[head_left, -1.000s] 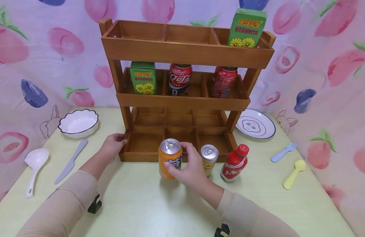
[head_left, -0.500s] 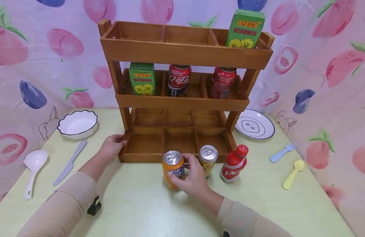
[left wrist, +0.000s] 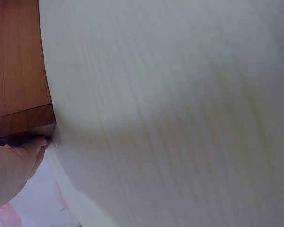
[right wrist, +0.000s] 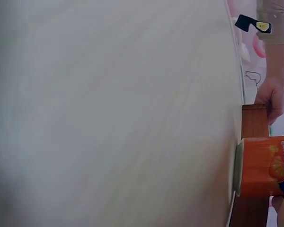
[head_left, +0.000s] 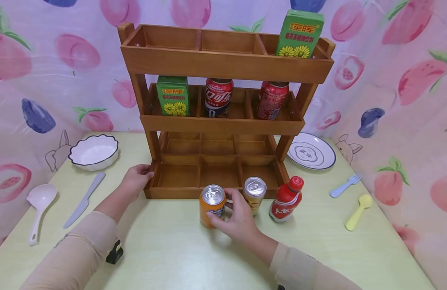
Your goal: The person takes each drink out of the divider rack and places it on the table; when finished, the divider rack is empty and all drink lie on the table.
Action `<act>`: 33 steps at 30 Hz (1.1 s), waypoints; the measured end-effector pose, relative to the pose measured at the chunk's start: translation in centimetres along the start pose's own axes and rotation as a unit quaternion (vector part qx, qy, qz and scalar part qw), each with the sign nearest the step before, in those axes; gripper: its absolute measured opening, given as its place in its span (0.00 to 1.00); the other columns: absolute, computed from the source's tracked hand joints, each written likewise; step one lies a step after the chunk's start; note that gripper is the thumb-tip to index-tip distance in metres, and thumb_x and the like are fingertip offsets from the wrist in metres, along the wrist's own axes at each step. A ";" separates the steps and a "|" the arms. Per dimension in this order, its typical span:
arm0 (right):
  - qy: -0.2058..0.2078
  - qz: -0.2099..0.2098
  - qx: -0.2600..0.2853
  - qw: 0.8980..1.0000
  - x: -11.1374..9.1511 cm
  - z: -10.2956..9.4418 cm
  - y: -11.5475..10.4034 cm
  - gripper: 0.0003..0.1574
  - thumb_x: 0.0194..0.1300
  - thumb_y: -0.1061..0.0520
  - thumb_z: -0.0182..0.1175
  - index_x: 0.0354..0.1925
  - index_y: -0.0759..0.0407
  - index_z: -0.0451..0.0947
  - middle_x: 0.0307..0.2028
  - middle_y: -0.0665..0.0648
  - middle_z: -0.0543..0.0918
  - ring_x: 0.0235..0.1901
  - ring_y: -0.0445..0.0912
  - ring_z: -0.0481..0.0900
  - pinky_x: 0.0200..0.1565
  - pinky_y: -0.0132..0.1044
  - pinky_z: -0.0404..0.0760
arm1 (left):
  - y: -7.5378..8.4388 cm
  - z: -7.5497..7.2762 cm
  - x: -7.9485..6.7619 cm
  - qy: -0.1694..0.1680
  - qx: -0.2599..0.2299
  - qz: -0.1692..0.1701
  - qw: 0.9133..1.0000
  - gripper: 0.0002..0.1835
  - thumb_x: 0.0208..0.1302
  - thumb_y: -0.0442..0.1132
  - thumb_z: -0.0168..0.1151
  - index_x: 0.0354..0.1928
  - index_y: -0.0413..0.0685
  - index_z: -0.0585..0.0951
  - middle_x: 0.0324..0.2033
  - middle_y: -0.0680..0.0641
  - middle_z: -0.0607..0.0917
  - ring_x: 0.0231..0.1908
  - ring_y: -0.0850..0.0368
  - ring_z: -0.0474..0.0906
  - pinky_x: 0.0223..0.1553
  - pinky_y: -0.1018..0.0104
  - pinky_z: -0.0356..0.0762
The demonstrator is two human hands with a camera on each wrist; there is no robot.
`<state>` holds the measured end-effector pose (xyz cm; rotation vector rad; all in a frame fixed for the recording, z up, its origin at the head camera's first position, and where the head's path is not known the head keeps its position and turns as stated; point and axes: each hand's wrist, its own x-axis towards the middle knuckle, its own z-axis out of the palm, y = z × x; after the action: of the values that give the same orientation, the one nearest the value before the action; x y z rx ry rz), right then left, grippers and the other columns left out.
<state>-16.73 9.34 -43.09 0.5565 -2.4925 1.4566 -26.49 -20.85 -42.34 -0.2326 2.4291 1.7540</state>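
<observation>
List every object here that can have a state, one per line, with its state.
orange can: upright on the table, gripped by the right hand
left hand: holding the rack at its bottom left corner
gold can: upright, sealed
red bottle: capped, leaning
top-shelf green carton: upright
bowl: empty
plate: empty
bottom tray compartments: empty

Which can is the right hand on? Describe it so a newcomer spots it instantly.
Start at the three-tier wooden rack in the middle of the table. Three drinks stand in a row on the table by its front edge, and the right hand grips the leftmost, the orange can. Its neighbours are a slimmer yellow can and a red bottle; only this one is orange.
</observation>
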 end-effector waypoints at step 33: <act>0.061 0.116 -0.108 0.985 19.1 -18.7 -5.8 0.60 0.42 0.34 0.66 0.65 0.53 0.50 0.58 0.55 0.65 0.57 0.48 0.62 0.56 0.42 0.65 | -0.6 0.1 0.1 0.012 -0.004 0.010 1.000 0.22 0.65 0.31 0.47 0.59 0.27 0.60 0.54 0.30 0.67 0.53 0.41 0.65 0.56 0.53 0.62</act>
<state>-31.96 18.89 -22.43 0.1374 -2.6409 1.2253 -26.51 -20.90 -42.95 -0.2319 2.4496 1.7809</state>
